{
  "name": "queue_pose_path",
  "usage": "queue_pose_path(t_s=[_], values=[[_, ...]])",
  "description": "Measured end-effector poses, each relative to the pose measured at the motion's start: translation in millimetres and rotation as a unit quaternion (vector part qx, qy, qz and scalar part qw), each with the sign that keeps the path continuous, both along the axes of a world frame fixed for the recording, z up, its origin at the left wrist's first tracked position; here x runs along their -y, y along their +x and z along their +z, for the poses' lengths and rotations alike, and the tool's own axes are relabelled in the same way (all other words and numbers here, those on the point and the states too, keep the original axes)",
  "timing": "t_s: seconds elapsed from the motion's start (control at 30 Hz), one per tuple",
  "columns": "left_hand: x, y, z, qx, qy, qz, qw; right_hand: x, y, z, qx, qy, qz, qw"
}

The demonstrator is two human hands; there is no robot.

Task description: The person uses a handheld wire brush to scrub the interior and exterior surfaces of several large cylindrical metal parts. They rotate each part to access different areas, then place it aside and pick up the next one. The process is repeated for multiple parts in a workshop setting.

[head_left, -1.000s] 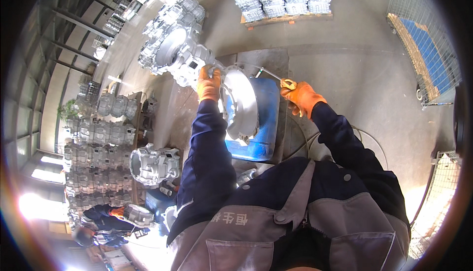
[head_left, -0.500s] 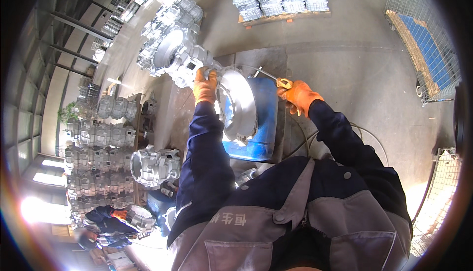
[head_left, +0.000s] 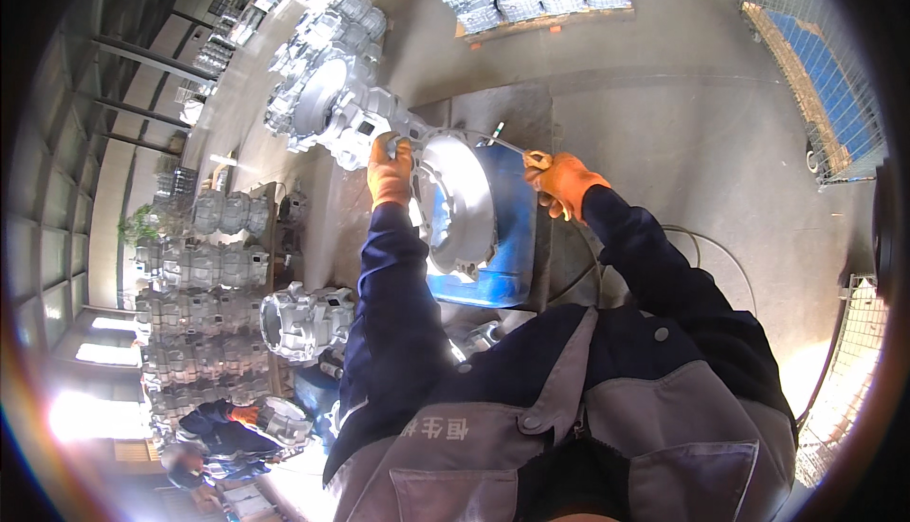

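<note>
A large silver cast metal housing point(head_left: 477, 204) with a wide round opening rests upright on a blue plastic drum point(head_left: 515, 238) in front of me. My left hand point(head_left: 390, 179), in an orange glove, is closed on the housing's upper left edge. To the right, my gloved right hand point(head_left: 567, 185) is closed round the yellow handle of a thin metal-shafted tool point(head_left: 512, 146). The shaft points up and left toward the housing's upper rim. I cannot tell whether its tip touches the metal.
Several similar castings point(head_left: 327, 95) stand beyond my left hand, and stacked rows point(head_left: 204, 304) fill the left. A co-worker point(head_left: 227, 437) handles a casting at lower left. A hose point(head_left: 725, 252) loops on the floor at right. A loaded pallet point(head_left: 545, 24) and wire cage point(head_left: 810, 76) stand farther off.
My right hand and the tool have shifted slightly left, closer to the housing. My left hand keeps its hold, and the housing stays in place.
</note>
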State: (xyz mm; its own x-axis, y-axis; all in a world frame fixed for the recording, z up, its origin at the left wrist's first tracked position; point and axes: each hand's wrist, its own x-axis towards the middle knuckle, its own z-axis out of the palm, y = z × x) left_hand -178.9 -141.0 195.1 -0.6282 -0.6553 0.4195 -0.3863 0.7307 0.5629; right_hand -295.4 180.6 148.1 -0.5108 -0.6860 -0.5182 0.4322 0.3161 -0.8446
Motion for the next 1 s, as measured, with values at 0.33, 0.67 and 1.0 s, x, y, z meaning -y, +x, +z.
queue_pose_path(t_s=[0.33,0.67,1.0], values=[[-1,1,1,0.007,0.091,-0.016,0.996,5,18,-17,0.044,-0.004,0.052,0.998],[15,1,-10,-0.016,0.064,-0.045,0.997,2,5,-18,-0.026,0.07,-0.003,0.997],[1,1,1,0.001,0.064,-0.029,0.998,7,-6,-77,0.008,0.027,0.03,0.999]])
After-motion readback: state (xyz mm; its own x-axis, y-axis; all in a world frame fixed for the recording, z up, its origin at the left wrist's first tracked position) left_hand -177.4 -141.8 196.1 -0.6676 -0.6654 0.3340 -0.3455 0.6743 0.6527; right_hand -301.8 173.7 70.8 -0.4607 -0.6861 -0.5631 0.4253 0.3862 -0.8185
